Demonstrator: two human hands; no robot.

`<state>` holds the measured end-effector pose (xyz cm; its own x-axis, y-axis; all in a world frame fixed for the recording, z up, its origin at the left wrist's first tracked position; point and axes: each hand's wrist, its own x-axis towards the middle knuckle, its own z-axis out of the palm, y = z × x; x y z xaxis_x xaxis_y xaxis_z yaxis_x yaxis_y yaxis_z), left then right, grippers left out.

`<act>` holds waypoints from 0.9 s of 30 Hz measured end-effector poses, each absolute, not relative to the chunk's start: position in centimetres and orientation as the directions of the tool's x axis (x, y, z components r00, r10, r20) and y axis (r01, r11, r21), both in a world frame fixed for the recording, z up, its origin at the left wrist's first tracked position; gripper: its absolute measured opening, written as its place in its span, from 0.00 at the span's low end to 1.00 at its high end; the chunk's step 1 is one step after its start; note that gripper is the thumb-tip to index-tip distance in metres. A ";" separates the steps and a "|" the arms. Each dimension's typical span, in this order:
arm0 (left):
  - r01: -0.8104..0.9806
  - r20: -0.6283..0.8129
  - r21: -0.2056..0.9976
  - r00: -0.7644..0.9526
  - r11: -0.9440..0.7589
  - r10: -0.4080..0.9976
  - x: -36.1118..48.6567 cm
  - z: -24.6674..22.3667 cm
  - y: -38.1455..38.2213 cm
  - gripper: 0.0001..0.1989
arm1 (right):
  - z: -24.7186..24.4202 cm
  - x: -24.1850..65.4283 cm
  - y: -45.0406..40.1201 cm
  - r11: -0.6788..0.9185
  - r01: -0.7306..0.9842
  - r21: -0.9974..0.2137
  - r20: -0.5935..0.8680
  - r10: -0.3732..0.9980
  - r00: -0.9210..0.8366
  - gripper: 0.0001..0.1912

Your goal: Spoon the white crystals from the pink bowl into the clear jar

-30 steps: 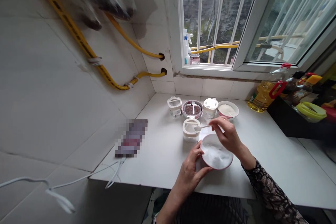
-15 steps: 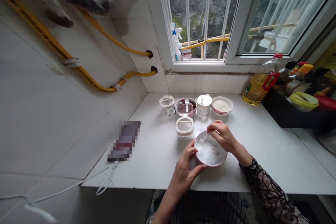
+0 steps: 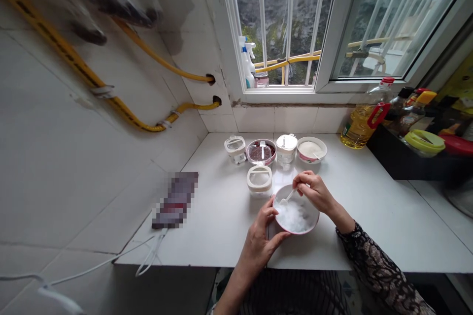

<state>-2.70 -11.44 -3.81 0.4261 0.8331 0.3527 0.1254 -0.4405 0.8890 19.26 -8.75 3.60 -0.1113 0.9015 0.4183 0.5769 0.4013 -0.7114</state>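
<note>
Looking down at the bench (image 3: 221, 221), where is the bowl (image 3: 307, 225)?

It sits near the front of the bench, right under the two hands. It is white with a pink edge, and it is full of soft white stuff (image 3: 294, 217).

What is the left hand (image 3: 260, 241) doing?

It holds the bowl. Its fingers (image 3: 271, 214) wrap over the left side of the edge.

And the right hand (image 3: 315, 193)?

It is closed in a small pinch around a little white spoon (image 3: 288, 197). That hand is over the far right side of the bowl. The spoon slants down and to the left, from the fingers into the white stuff.

Which hand is nearer the front edge of the bench?

The left hand. The right hand is farther back.

What is close by?

A round tub (image 3: 259, 180) with a cream rim stands just past the bowl, to the left. Behind it are a glass dish (image 3: 260, 152) and another bowl (image 3: 311, 150).
</note>
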 end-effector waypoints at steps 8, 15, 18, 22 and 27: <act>0.117 0.345 0.895 0.429 -0.430 0.835 -2.7 -4.0 -11.4 0.16 | 4.1 19.2 -8.8 0.353 0.522 -0.776 0.385 0.922 -0.050 0.11; 0.098 0.363 0.892 0.431 -0.442 0.826 -2.6 -3.8 -11.4 0.16 | 4.3 19.6 -8.4 0.098 0.153 -0.983 0.117 0.986 0.118 0.07; 0.092 0.357 0.896 0.435 -0.435 0.827 -2.6 -3.7 -11.4 0.16 | 4.1 20.1 -8.0 0.033 0.013 -0.999 0.034 0.988 0.153 0.06; 0.077 0.363 0.898 0.432 -0.434 0.826 -2.5 -3.7 -11.4 0.16 | 4.0 20.2 -7.5 0.028 -0.047 -0.998 0.018 0.982 0.188 0.06; 0.069 0.347 0.907 0.436 -0.415 0.831 -2.4 -3.6 -11.4 0.16 | 4.3 18.2 -7.1 0.163 0.063 -0.985 0.172 0.967 0.186 0.08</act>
<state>-2.41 -11.45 -3.62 0.4358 0.8306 0.3467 0.0689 -0.4148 0.9073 18.21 -7.12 4.29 0.1865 0.9672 0.1723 0.0629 0.1632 -0.9846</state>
